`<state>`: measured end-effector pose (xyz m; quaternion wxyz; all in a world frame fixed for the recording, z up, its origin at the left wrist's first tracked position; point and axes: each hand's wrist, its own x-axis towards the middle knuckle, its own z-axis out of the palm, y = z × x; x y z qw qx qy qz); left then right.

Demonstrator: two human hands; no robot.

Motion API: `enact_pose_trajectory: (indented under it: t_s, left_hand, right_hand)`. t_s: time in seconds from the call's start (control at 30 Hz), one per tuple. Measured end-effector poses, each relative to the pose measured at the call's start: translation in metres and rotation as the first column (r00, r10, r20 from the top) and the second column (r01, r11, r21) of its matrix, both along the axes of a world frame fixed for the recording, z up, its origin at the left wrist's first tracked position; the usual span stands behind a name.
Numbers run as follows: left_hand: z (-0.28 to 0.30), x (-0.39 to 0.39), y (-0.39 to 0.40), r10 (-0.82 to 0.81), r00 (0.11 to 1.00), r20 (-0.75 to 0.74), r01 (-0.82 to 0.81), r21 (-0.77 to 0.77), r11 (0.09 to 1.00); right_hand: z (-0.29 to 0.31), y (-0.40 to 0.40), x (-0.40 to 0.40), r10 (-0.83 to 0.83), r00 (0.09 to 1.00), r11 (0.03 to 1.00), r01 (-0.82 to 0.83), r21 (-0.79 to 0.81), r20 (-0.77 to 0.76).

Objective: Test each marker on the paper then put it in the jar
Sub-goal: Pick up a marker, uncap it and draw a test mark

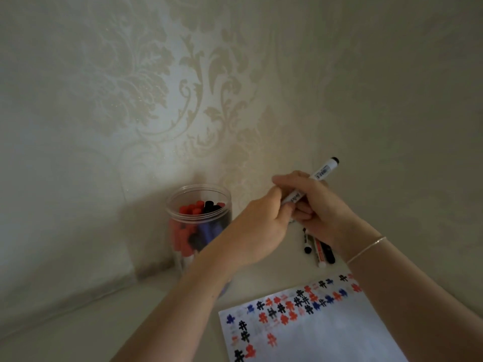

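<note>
A slim white marker with a black end cap and dark printed lettering (311, 182) is held up in the air, slanting from the hands toward the wall, above the pale surface (78, 333) and just right of the jar. The right hand (324, 212) is wrapped around the lower barrel, and the left hand (258, 228) has closed its fingertips on the near end, where the cap or tip would be; that end is hidden between the fingers, so I cannot say whether the cap is on or off. It looks to me like the uncapping or recapping step around a test. To do it well, I would pull or push straight along the barrel, keep the right hand's grip firm, and keep the tip clear of skin. The clear round plastic jar (198, 218) stands by the wall, already well stocked with red, black and blue markers standing on end. Behind the right wrist a few loose markers (317, 250) lie on the surface, apparently still waiting. Nearer, the white sheet of paper (326, 338) carries rows of small hash-like test marks in black, red and blue along its far and left edges, with much of it still blank. A thin bracelet (366, 250) circles the right wrist.
</note>
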<state>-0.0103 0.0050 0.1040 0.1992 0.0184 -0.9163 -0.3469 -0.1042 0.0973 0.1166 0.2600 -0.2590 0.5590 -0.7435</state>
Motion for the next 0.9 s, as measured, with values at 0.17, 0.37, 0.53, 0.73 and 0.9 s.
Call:
enact_pose_trajectory:
  t_s: [0.17,0.37,0.53,0.73,0.9]
  left_hand:
    - [-0.014,-0.010,0.004,-0.142,0.989,-0.051,0.151,0.254,0.955]
    - [-0.039,-0.019,0.011,-0.255,0.963,0.084,0.182,0.496,0.849]
    - [-0.065,-0.028,0.017,-0.155,0.966,0.207,0.098,0.262,0.960]
    - [-0.109,-0.035,0.004,-0.028,0.969,0.244,0.011,0.072,0.997]
    - [-0.114,-0.030,0.008,0.004,0.975,0.223,-0.013,0.037,0.999]
  right_hand:
    - [-0.013,0.011,-0.012,-0.018,0.998,0.996,0.023,0.092,-0.062]
    - [-0.042,0.027,-0.019,-0.105,0.994,0.988,0.100,0.122,0.035]
    - [-0.051,0.043,-0.017,-0.348,0.934,0.916,0.358,0.183,-0.085]
    - [-0.065,0.053,-0.010,-0.532,0.838,0.825,0.545,0.150,-0.122]
    - [-0.081,0.057,0.009,-0.452,0.883,0.858,0.470,0.205,-0.128]
